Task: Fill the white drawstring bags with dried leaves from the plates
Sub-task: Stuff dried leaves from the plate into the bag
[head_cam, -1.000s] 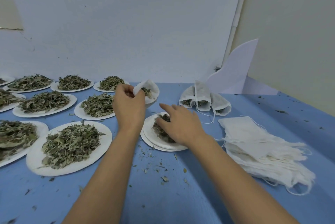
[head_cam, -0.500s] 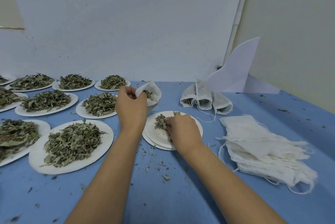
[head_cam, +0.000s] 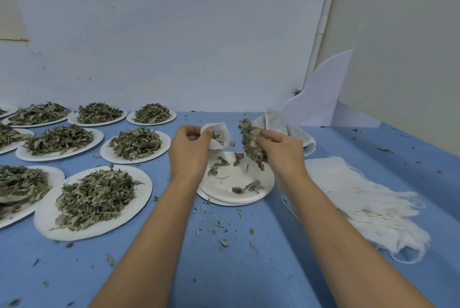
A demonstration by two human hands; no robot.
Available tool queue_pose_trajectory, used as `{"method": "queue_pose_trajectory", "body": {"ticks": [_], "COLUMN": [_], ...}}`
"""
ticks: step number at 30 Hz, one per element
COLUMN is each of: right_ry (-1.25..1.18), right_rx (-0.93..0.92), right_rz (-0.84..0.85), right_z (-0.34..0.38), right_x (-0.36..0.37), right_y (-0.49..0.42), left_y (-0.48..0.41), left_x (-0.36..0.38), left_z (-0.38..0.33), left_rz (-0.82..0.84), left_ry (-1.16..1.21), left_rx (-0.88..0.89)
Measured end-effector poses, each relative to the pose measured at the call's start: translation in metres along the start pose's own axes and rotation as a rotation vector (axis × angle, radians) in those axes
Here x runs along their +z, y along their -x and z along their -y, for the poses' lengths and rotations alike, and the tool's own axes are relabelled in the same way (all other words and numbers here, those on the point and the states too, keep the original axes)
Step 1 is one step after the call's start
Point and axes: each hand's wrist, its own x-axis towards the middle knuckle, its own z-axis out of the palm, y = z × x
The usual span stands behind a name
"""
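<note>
Just right of pinch by left hand (head_cam: 189, 150), white drawstring bag (head_cam: 220, 137) gaped, rim held open; right hand (head_cam: 280, 152) gripped clump of dried leaves (head_cam: 251, 144) beside mouth, above near-empty plate (head_cam: 249, 195). Step seemed to need clump pushed past rim before fingers loosened, bag kept over plate to catch spill

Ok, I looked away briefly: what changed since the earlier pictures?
The right hand gripped a clump of dried leaves on the near plate and lifted it toward the open bag. The left hand still holds that bag; the full plates and bag pile stayed put.
</note>
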Motion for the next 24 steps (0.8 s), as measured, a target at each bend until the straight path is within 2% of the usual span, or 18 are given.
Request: {"method": "queue_pose_trajectory", "body": {"ticks": [4, 6, 9, 12, 18, 24], "right_ry": [-0.366, -0.418, -0.306, -0.128, 0.212, 0.296], "right_rx": [0.105, 0.097, 0.065, 0.018, -0.108, -0.126], "right_rz": [0.183, 0.29, 0.399, 0.43, 0.383, 0.272], "right_z": [0.006, 0.007, 0.003, -0.001, -0.006, -0.009], "right_x": [-0.004, -0.005, -0.003, -0.004, -0.004, 0.003], "right_y": [-0.002, 0.0, 0.002, 0.004, 0.009, 0.007], "left_y": [0.001, 0.002, 0.002, 0.001, 0.004, 0.009], "left_x": [0.002, 0.003, 0.004, 0.004, 0.005, 0.007], "left_z": [0.001, 0.001, 0.002, 0.001, 0.001, 0.007], "left_rz": [0.016, 0.033, 0.049, 0.071, 0.17, 0.418], "left_ry": [-0.01, -0.015, 0.007, 0.054, 0.023, -0.123], "left_rx": [-0.005, -0.007, -0.028, -0.073, -0.045, 0.097]}}
